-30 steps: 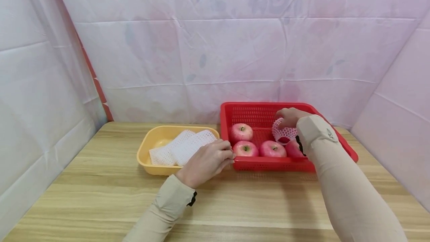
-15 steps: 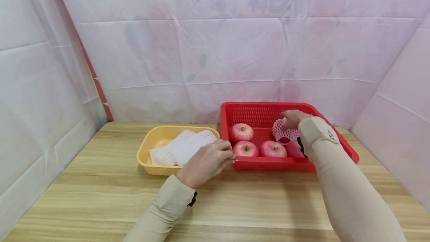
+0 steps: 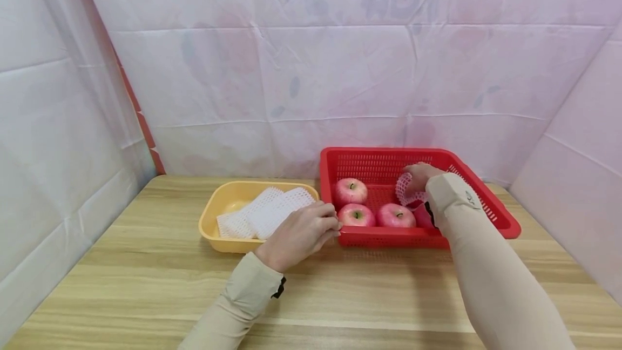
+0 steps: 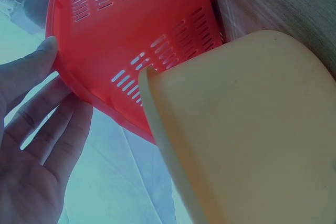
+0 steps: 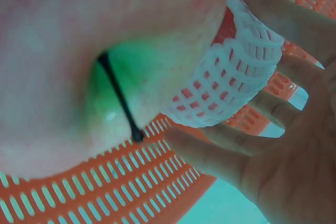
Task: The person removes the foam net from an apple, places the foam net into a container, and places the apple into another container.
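My right hand [image 3: 421, 176] reaches into the red basket [image 3: 379, 238] and holds a white foam net [image 5: 226, 77] that is around an apple. Red shows through its mesh in the right wrist view; the apple itself is mostly hidden. A bare apple [image 5: 47, 77] with a dark stem fills the upper left of that view. With thumb and fingertips, my left hand [image 3: 303, 231] holds the basket's front left corner by the rim. Bare apples stand in the basket: one behind [image 3: 351, 192], and several along the front, including a left one [image 3: 357, 216] and a middle one [image 3: 396, 216].
A yellow tray [image 3: 214, 215] stands left of the basket, partly under my left hand. Flat white foam nets [image 3: 277, 210] lie in it. Both stand on a wooden table [image 3: 160, 296], with pale cloth walls [image 3: 335, 80] behind and at the sides.
My right hand has shifted slightly at the foam net, and its forearm has moved a little left. The left hand has kept its place on the basket corner.
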A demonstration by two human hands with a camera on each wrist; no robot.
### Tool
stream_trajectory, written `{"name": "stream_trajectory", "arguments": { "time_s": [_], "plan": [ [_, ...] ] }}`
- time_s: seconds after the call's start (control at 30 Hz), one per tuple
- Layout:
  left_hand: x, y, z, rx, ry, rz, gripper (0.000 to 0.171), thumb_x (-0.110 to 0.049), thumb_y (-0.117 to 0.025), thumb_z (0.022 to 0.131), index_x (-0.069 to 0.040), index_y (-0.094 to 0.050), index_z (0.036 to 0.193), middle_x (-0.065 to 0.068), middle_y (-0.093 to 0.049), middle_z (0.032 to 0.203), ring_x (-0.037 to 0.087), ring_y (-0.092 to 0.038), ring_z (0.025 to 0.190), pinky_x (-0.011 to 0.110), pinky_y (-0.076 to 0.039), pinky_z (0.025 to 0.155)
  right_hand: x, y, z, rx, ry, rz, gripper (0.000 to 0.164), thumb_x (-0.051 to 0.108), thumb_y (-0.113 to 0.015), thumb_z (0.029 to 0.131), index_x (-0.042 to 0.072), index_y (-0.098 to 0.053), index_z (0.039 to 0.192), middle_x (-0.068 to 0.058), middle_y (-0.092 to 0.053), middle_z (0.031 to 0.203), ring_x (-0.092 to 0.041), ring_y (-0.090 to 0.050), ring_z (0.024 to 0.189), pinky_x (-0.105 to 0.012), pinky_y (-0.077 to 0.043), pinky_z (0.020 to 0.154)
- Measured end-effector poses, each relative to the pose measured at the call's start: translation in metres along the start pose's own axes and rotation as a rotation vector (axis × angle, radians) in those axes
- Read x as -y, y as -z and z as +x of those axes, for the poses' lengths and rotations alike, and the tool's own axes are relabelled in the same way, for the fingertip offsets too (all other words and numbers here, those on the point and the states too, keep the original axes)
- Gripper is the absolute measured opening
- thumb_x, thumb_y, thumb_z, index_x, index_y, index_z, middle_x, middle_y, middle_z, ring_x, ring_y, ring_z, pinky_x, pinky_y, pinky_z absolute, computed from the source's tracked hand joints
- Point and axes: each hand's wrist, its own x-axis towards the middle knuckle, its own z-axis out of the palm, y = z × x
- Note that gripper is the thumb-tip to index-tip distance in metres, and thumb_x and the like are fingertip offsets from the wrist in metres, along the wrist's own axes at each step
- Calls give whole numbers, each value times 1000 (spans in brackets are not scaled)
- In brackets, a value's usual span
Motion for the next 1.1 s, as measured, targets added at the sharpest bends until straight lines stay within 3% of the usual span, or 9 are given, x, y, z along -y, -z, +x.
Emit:
{"name": "stream_trajectory", "arguments": {
  "time_s": [0.1, 0.33, 0.53, 0.63, 0.83, 0.93, 1.1],
  "plan": [
    [0, 0, 0, -2, -3, 3, 10, -11, -84, 85, -7, -78, 91, 1, -64, 91, 13, -58, 82, 18, -51, 77, -1, 0, 2, 23, -14, -15, 98, 11, -82, 78, 0, -26, 157, -33, -16, 158, -57, -18, 138, -74, -32, 103],
    [1, -1, -1, 4, 0, -2, 10, -11, -84, 85, -7, -78, 92, 1, -64, 91, 14, -58, 82, 18, -51, 78, -10, -2, 11, 90, -89, 95, 116, 3, -80, 79, 10, 0, 162, -32, 14, 161, -59, 8, 144, -77, -20, 105],
    [1, 0, -1, 4, 4, -4, 11, -11, -84, 84, -7, -77, 91, 0, -64, 91, 14, -58, 82, 18, -51, 77, -13, -5, 16, 86, -87, 84, 113, 1, -77, 80, 12, 1, 162, -31, 16, 161, -59, 9, 144, -77, -18, 107],
    [0, 1, 0, -2, 1, -2, 9, -11, -84, 85, -8, -77, 90, 0, -63, 90, 13, -58, 82, 19, -51, 77, -13, -5, 13, 78, -88, 63, 113, 6, -80, 78, 10, -5, 162, -32, 14, 161, -62, 2, 142, -77, -24, 105],
    [0, 1, -1, -11, -6, -4, 6, -10, -83, 86, -9, -77, 89, -1, -63, 90, 13, -58, 82, 20, -51, 76, -14, -7, 12, 116, -85, 82, 113, 5, -78, 81, 9, 1, 161, -36, 23, 156, -61, 11, 142, -74, -20, 109],
    [0, 1, -1, -11, 0, -7, 7, -10, -83, 86, -9, -78, 90, -1, -64, 90, 13, -58, 82, 19, -51, 76, -16, -8, 14, 107, -56, 63, 114, 6, -79, 80, 8, 0, 161, -38, 15, 157, -61, 7, 143, -75, -17, 110],
    [0, 0, -1, -10, -3, -6, 7, -10, -83, 85, -9, -78, 91, -1, -64, 91, 12, -58, 82, 18, -51, 76, -21, -6, 15, 72, -26, 12, 114, 11, -82, 77, 9, -6, 162, -37, 2, 159, -61, -5, 141, -75, -25, 107]
  ]
}}
